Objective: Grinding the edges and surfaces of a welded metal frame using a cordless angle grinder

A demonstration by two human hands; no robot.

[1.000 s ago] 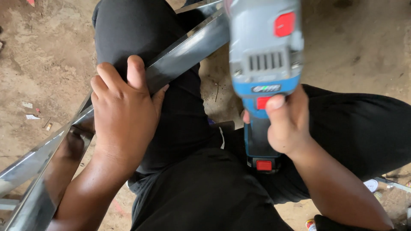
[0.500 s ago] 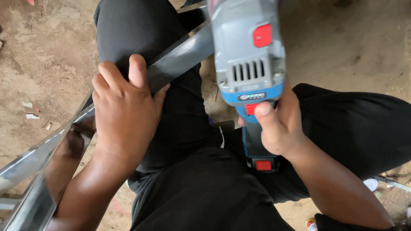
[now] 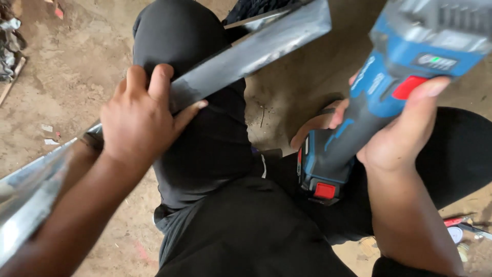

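left hand (image 3: 141, 120) is closed over a long metal strip (image 3: 251, 51), fingers wrapped across its upper edge, thumb laid along the flat face. the strip is laid across the raised knee in black trousers (image 3: 205, 128), running from 8 o'clock up to 1 o'clock, where its cut end is seen against the dirt floor (image 3: 66, 66).

right hand (image 3: 397, 136) is gripped round the body of a blue and grey cordless power tool (image 3: 379, 97), held at 3 o'clock, well apart from the strip. the index finger is rested on a red switch patch on the upper side. a small dark oblong label with a green dot is seen on the blue housing near 2 o'clock; its print is too blurred to tell. a red square catch is set on the black battery base (image 3: 320, 177) at about 5 o'clock of centre.

a sandalled foot (image 3: 320, 120) is partly hidden behind the tool. small white scraps (image 3: 48, 134) are scattered on the floor at 9 o'clock. a red-handled item (image 3: 458, 221) and round pale bits are noted at 4 o'clock, beside the right forearm.
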